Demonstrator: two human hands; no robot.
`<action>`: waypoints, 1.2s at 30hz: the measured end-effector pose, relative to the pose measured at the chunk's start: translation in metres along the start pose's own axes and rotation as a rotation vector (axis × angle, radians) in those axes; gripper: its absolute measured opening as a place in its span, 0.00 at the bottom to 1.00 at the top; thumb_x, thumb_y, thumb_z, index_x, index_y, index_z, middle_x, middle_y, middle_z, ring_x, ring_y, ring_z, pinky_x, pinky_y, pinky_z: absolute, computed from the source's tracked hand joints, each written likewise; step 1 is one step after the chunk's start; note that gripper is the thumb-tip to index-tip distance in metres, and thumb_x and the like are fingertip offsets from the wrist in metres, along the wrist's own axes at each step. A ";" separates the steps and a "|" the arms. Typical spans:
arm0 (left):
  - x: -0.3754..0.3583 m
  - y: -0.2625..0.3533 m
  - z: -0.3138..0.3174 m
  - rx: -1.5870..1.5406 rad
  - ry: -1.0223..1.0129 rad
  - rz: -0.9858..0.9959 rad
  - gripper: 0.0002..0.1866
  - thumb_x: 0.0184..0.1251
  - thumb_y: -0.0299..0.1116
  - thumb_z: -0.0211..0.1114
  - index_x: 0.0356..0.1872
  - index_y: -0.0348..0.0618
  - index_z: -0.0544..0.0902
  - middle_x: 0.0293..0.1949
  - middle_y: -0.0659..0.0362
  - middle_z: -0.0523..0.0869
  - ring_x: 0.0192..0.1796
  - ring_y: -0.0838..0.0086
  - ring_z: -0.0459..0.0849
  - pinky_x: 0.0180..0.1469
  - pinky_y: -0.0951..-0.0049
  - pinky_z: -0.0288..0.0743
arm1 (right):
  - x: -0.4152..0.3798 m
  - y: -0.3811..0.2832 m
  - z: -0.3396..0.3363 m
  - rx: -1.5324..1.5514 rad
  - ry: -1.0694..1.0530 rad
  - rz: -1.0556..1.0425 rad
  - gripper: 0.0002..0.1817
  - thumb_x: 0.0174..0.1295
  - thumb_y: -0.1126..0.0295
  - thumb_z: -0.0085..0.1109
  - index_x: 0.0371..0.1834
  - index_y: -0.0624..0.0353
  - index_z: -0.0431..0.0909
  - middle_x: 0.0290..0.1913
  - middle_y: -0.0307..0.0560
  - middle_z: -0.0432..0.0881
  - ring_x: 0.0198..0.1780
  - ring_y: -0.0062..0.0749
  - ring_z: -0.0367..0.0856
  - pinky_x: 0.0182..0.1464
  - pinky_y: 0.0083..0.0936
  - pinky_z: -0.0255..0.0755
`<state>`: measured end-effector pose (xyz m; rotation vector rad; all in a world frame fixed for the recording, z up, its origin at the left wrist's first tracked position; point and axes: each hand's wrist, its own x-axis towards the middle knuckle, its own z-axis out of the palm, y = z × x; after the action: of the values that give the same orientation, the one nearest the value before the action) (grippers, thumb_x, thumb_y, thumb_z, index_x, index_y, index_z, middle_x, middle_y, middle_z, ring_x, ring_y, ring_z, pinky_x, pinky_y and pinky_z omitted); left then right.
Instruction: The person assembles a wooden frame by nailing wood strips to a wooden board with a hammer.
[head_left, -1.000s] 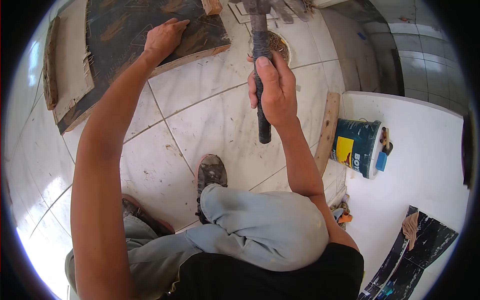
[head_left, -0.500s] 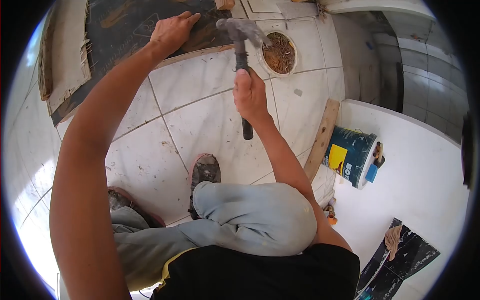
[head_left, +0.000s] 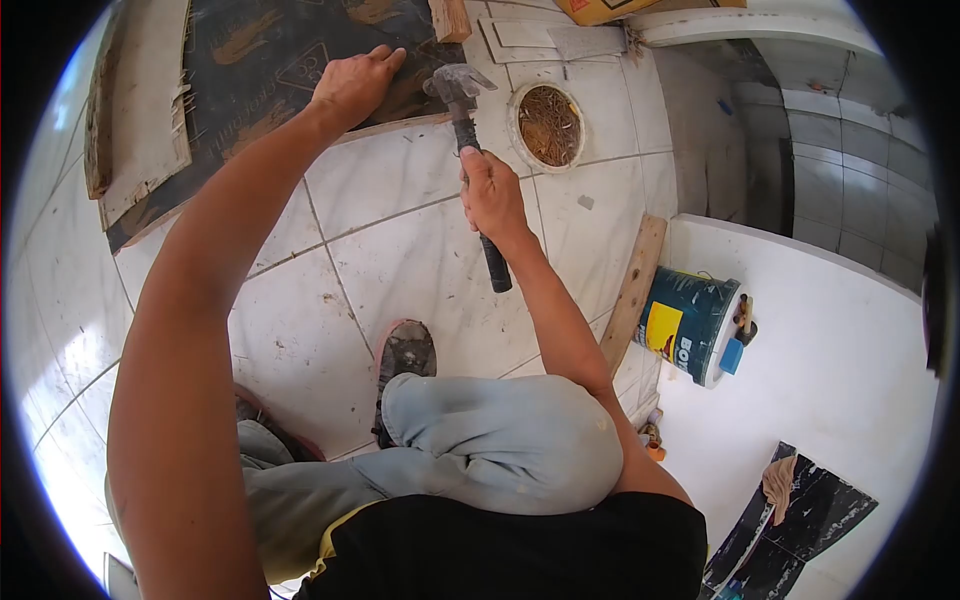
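Observation:
My right hand [head_left: 494, 196] is wrapped round the black handle of a claw hammer [head_left: 459, 92]. The hammer's worn metal head hovers by the near edge of a dark printed plywood board [head_left: 250, 70]. Over that board is my left hand [head_left: 355, 88], its fingers closed together with the fingertips low at the surface. What they pinch, if anything, is too small or hidden to make out. A round white bucket [head_left: 548, 128] with many nails in it stands just right of the hammer head.
Strips of rough wood [head_left: 150, 110] lie on the board's left, and a wood block [head_left: 450, 20] at its far right corner. White floor tiles [head_left: 400, 250] carry scattered debris. A plank [head_left: 635, 290] and a green paint bucket [head_left: 690, 325] stand at the right.
The hammer has moved slightly left and is sharper than before, when its head was blurred. My left hand stays at the board, its fingers still closed. The whole view has shifted a little.

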<state>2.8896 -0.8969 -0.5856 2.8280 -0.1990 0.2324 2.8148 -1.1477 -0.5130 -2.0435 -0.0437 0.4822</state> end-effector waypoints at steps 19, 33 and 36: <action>0.000 0.001 -0.003 -0.001 -0.060 0.009 0.23 0.72 0.23 0.53 0.67 0.46 0.74 0.53 0.55 0.83 0.49 0.57 0.89 0.48 0.56 0.85 | 0.015 0.050 0.004 -0.197 0.025 -0.028 0.24 0.77 0.49 0.46 0.28 0.57 0.68 0.15 0.36 0.67 0.13 0.20 0.65 0.15 0.23 0.61; 0.002 -0.001 -0.009 -0.019 -0.007 0.046 0.22 0.73 0.23 0.54 0.66 0.45 0.74 0.57 0.53 0.82 0.51 0.55 0.89 0.50 0.56 0.84 | 0.006 0.021 0.002 -0.367 0.079 -0.165 0.30 0.78 0.47 0.49 0.30 0.66 0.72 0.20 0.59 0.77 0.23 0.47 0.77 0.30 0.41 0.70; 0.010 -0.017 -0.015 -0.122 -0.122 0.071 0.18 0.77 0.28 0.54 0.64 0.44 0.79 0.50 0.52 0.86 0.53 0.54 0.89 0.54 0.56 0.83 | -0.051 0.019 0.015 -0.339 -0.036 -0.087 0.27 0.76 0.49 0.53 0.33 0.66 0.74 0.20 0.60 0.78 0.23 0.49 0.78 0.29 0.42 0.70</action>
<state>2.9005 -0.8772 -0.5749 2.7180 -0.3295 0.0608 2.7590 -1.1565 -0.5194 -2.3521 -0.2504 0.4820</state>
